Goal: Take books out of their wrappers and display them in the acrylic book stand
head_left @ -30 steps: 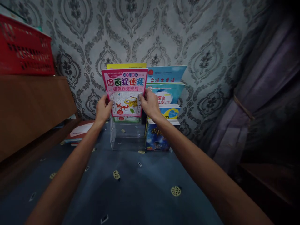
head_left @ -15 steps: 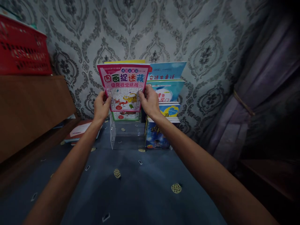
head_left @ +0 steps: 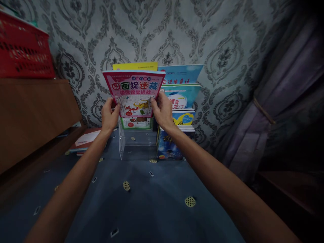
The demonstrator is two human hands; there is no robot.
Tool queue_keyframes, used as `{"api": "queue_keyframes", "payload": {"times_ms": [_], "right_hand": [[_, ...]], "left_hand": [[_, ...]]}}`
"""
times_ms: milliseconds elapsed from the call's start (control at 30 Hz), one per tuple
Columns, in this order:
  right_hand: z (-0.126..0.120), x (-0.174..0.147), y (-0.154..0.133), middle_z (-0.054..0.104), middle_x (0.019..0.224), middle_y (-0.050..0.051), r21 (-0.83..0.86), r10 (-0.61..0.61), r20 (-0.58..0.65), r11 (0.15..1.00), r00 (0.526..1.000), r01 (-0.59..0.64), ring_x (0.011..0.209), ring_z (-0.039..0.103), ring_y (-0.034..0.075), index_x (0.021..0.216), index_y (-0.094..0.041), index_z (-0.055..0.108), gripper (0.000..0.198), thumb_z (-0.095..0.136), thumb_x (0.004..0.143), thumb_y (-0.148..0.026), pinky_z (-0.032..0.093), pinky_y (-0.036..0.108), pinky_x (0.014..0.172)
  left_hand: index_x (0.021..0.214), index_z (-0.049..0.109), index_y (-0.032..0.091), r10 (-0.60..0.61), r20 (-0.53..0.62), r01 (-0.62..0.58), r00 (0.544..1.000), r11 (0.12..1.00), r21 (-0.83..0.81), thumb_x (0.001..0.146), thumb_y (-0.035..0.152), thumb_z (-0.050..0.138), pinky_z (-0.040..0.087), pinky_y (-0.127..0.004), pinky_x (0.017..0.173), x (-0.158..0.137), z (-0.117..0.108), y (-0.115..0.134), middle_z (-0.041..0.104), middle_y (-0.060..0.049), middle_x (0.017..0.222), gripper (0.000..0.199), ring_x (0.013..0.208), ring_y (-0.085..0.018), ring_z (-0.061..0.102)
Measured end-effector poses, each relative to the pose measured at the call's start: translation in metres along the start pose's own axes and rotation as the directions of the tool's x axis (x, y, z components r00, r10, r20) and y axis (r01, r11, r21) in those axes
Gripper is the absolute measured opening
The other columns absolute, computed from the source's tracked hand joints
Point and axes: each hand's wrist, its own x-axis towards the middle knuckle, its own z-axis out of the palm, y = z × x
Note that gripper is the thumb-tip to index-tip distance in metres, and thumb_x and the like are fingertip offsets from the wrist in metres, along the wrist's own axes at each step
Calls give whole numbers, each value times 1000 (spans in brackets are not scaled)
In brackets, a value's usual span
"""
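Between my two hands is a pink picture book (head_left: 135, 91) with a cartoon tiger and fox on its cover. My left hand (head_left: 110, 114) grips its left edge, thumb on the front. On the right edge my right hand (head_left: 162, 109) pinches it the same way. The book tilts, its top edge leaning toward me. Right behind it, a green-edged book (head_left: 137, 124) and a yellow book (head_left: 135, 65) show partly. They stand in a clear tiered rack (head_left: 138, 139), whose lower left front holds nothing. Whether the pink book touches the rack is hidden.
Blue books (head_left: 183, 71) and a dark blue book (head_left: 169, 148) fill the rack's right side. A few books (head_left: 87, 138) lie flat at left, beside a wooden cabinet (head_left: 35, 121) bearing a red basket (head_left: 24, 50). A tied curtain (head_left: 243, 135) hangs at right, above the patterned blue cloth (head_left: 152, 202).
The pink book's top has tipped toward me, and its lower edge sits slightly higher. More of the yellow book shows behind it. Both hands keep their hold.
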Motion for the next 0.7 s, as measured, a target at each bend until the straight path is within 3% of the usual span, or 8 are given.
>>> {"api": "queue_keyframes", "payload": {"times_ms": [300, 700], "right_hand": [[3, -5, 9, 69, 99, 8, 36, 32, 44, 999, 999, -33, 88, 64, 25, 110, -23, 55, 29, 46, 101, -49, 51, 39, 79], [6, -14, 11, 62, 82, 3, -93, 94, 78, 992, 992, -87, 75, 59, 22, 96, -24, 51, 18, 43, 100, -40, 46, 37, 75]], "left_hand": [[87, 58, 19, -4, 4, 4, 1000, 998, 62, 89, 26, 60, 46, -27, 69, -5, 0, -5, 60, 1, 77, 8, 72, -15, 55], [91, 60, 19, -38, 28, 34, 999, 993, 115, 89, 29, 61, 52, -33, 82, -12, 2, -25, 62, -1, 83, 10, 77, -17, 59]]}}
